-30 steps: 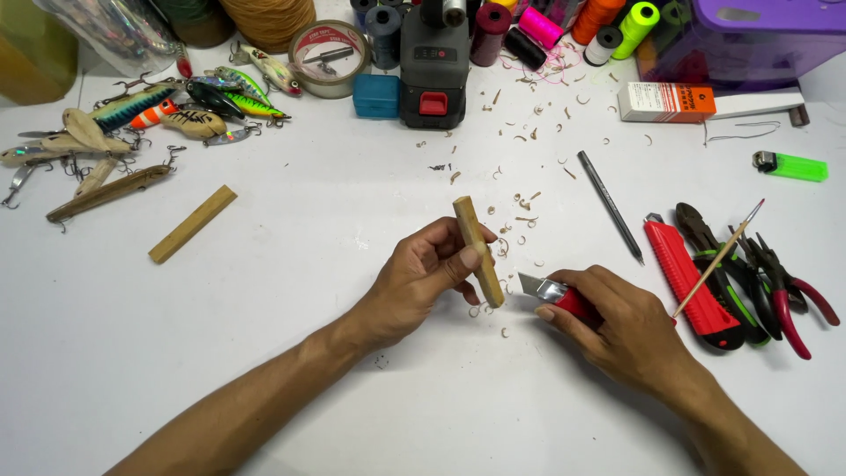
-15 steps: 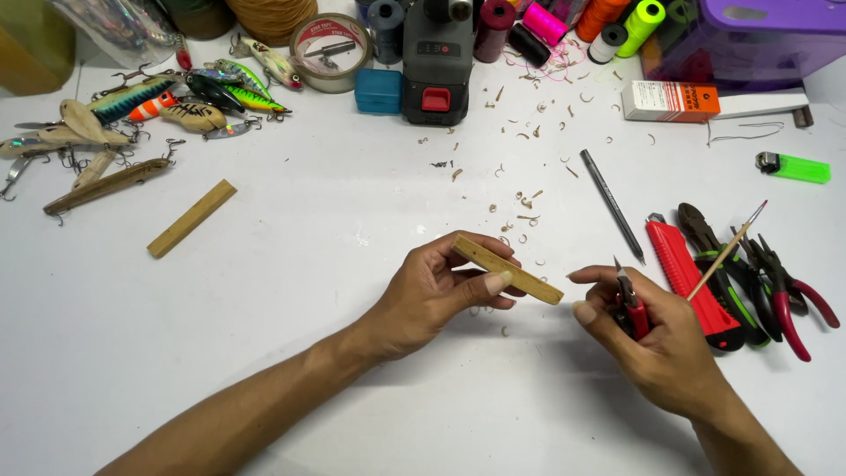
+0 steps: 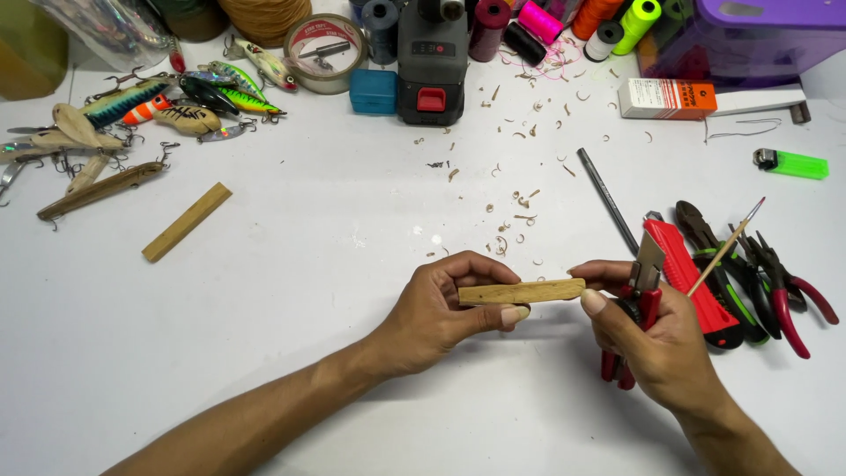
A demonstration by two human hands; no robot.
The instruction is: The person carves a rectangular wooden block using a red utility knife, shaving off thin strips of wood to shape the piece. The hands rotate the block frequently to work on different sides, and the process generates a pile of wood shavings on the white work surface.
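- Two hands over the white table (image 3: 291,291), both closed on something.
- Left hand (image 3: 441,310) curled around a short wooden stick (image 3: 522,292), thumb under it, fingers over the top; stick held level, just above the table.
- Right hand (image 3: 656,339) closed around a red utility knife (image 3: 636,304), blade end pointing up; thumb tip touching the right end of the stick.
- Just right of the stick, past the right hand: a second, larger red cutter (image 3: 696,284) flat on the table, a thin paintbrush (image 3: 724,248) lying across it.
- Further right of the stick: several pliers (image 3: 775,282) with red and dark handles, side by side.
- Above the stick, near: a dark pencil (image 3: 607,199) lying at a slant, and scattered wood shavings (image 3: 520,207).
- Well above the stick, at the table's far edge: a black and red power-tool battery (image 3: 432,66), a small blue box (image 3: 373,91), a roll of tape (image 3: 321,53), spools of thread (image 3: 564,22).
- Far up and right of the stick: a white and orange carton (image 3: 666,99), a green lighter (image 3: 791,163), a purple tub (image 3: 749,35).
- Left of the stick, well apart: another wooden strip (image 3: 186,222) lying at a slant.
- Far up and left of the stick: a heap of fishing lures (image 3: 150,115), painted and bare wood, hooks showing.
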